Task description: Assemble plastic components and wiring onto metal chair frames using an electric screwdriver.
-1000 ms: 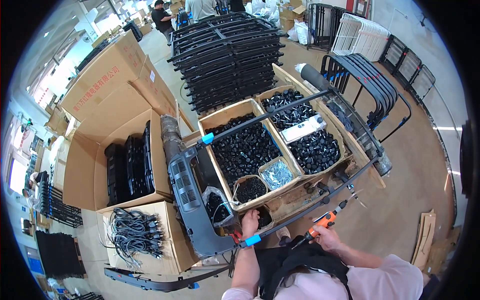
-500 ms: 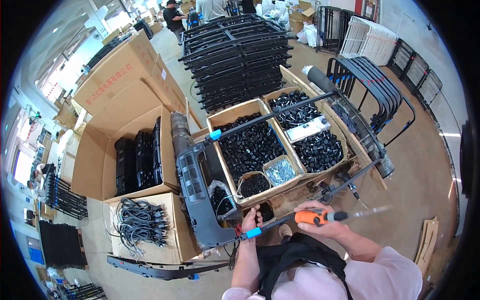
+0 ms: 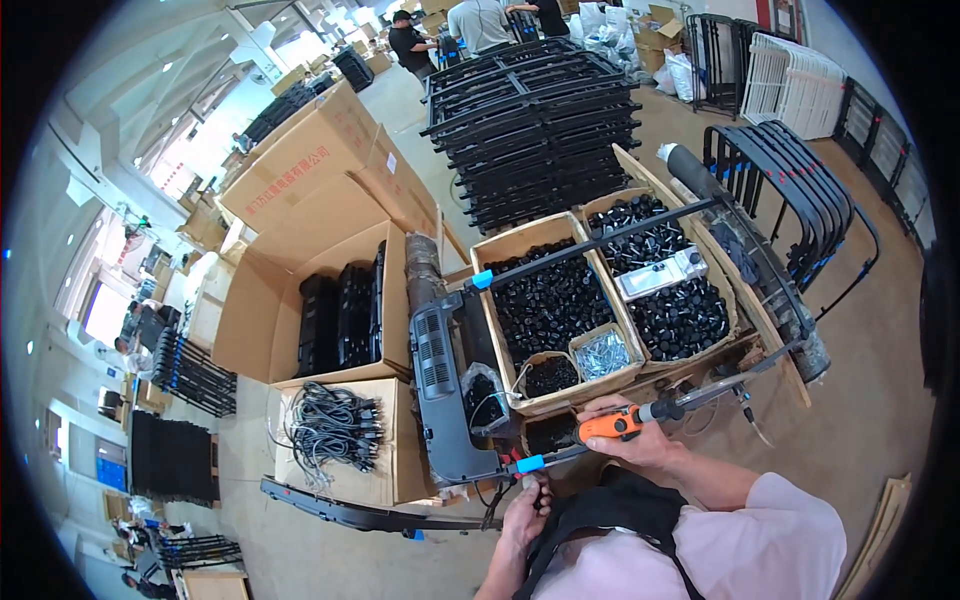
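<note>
My right hand [image 3: 648,445] is wrapped round an orange power screwdriver [image 3: 612,424], its dark nose toward the right, above the near tube of a black metal frame [image 3: 735,380]. My left hand [image 3: 526,508] is just below that tube, beside a blue tape wrap [image 3: 530,463]. Its fingers are curled together; whatever they may hold is too small to make out. At the frame's left end sits a black plastic panel [image 3: 434,400] with vent slots. Beneath the frame, wooden bins [image 3: 483,330] hold many black knobs [image 3: 550,300] and a small tray of silver screws [image 3: 602,353].
To the left stand an open carton [image 3: 250,330] with black panels and a box topped with coiled cables [image 3: 335,425]. A tall stack of black frames [image 3: 535,130] rises behind. Bent black frames [image 3: 790,180] lean at right. Other people [image 3: 410,45] work in the far background.
The whole view has shifted, so the scene sits further right. My left hand has dropped from the small bin to below the tube. The screwdriver has moved left relative to the frame.
</note>
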